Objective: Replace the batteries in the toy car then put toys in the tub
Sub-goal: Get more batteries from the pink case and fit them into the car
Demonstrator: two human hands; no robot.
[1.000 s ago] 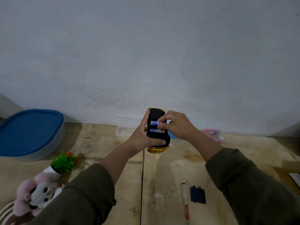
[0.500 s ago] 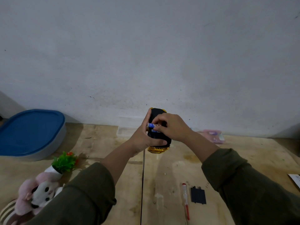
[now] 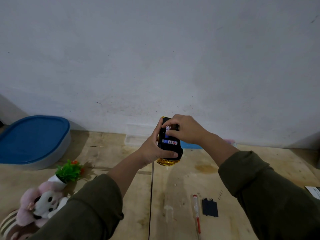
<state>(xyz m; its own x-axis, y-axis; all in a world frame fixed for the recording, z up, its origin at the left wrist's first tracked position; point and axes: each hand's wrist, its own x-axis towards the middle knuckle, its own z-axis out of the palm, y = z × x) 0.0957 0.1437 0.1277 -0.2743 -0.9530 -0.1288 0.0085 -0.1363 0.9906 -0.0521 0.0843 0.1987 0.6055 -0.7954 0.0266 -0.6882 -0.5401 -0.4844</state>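
Observation:
My left hand [image 3: 152, 149] grips a gold toy car [image 3: 170, 149] held on end above the table, its black underside towards me. My right hand [image 3: 186, 129] pinches a white and blue battery [image 3: 167, 130], tipped up out of the open compartment. A second battery [image 3: 170, 142] lies flat in the compartment below it. The black battery cover [image 3: 209, 207] and a red-handled screwdriver [image 3: 197, 214] lie on the wooden table [image 3: 181, 179] near me. The tub [image 3: 32, 141], grey with a blue lid on, stands at the far left.
A pink and white plush toy [image 3: 39, 205] and a small green plastic plant [image 3: 69, 171] lie at the left front. A clear plastic box [image 3: 136, 137] sits against the wall behind the car. A pink packet [image 3: 230, 142] and a white paper [image 3: 314, 191] lie at the right.
My right hand has lifted one end of the upper battery, which lay flat in the compartment a second ago. The left hand holds the car as before.

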